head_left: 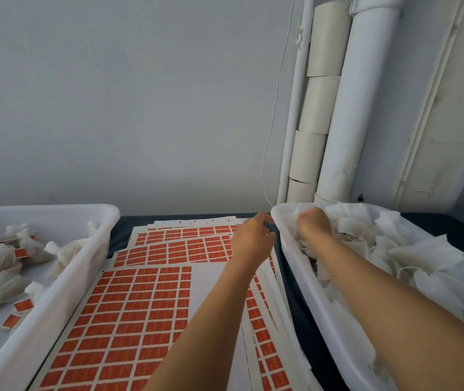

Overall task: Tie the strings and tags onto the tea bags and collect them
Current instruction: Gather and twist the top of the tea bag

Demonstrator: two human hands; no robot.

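A pale wall (140, 94) rises beyond the fingers. Up and to the right of them, a thick white pipe (360, 103) runs up the corner, with a stack of paper rolls (321, 88) wedged just left of it. A thin white cable (274, 114) hangs down the wall. A dark table (293, 283) lies beneath.
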